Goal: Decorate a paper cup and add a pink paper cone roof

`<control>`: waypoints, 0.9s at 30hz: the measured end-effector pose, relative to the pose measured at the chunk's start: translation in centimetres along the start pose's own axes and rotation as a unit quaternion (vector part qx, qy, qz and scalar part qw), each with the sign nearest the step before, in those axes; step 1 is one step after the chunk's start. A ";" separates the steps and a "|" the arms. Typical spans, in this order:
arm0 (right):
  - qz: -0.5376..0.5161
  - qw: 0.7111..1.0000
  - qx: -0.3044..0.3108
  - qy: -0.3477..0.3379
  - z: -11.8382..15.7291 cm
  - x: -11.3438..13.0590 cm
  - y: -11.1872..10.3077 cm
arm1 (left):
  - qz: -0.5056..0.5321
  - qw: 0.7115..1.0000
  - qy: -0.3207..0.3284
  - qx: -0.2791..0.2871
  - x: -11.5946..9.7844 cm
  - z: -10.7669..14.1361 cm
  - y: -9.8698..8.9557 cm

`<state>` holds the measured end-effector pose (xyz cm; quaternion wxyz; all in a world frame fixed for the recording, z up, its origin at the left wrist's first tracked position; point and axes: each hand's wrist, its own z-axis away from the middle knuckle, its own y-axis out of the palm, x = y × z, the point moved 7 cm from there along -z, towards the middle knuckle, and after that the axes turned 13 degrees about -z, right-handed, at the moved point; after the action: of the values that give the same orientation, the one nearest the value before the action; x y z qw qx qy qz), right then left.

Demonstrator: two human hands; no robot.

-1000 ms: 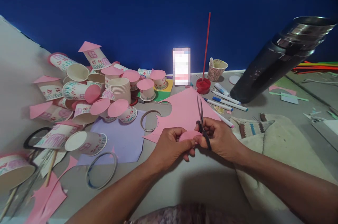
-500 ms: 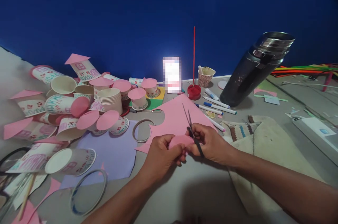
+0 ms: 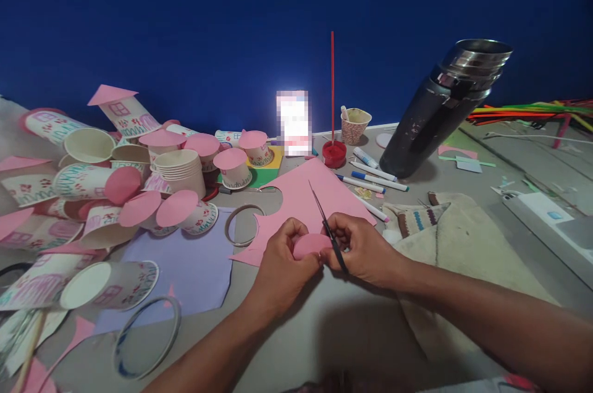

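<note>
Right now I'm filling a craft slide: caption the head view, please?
Left hand pinches pink paper, right hand holds scissors beside it, pink-topped cups clustered to the left.

A blue wall (image 3: 185, 22) (rather dark) backs the gray tabletop (image 3: 278, 343).

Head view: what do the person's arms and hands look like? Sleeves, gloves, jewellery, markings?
The left forearm and right forearm are bare as far as they show; no sleeves in view. The left hand and right hand wear no gloves. No watch, bracelet or clear marking shows. I see no rings, but some fingers are hidden.
</note>
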<state>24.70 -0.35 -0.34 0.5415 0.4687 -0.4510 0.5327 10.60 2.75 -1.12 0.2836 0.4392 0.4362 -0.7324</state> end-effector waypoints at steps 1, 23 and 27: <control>0.001 1.000 -0.001 0.000 0.0 -0.1 0.0 | 0.000 1.000 0.000 -0.002 0.0 0.0 0.0; -0.029 0.998 0.043 0.019 -0.3 0.3 -0.1 | 0.091 0.994 -0.030 0.051 -0.5 0.4 0.0; -0.019 0.999 -0.021 -0.027 -0.6 0.6 -1.4 | 0.066 0.997 -0.035 -0.003 -1.0 0.3 -1.0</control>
<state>26.08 0.31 0.12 0.5485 0.4799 -0.4680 0.4999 10.12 2.96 0.23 0.3480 0.4402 0.3977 -0.7259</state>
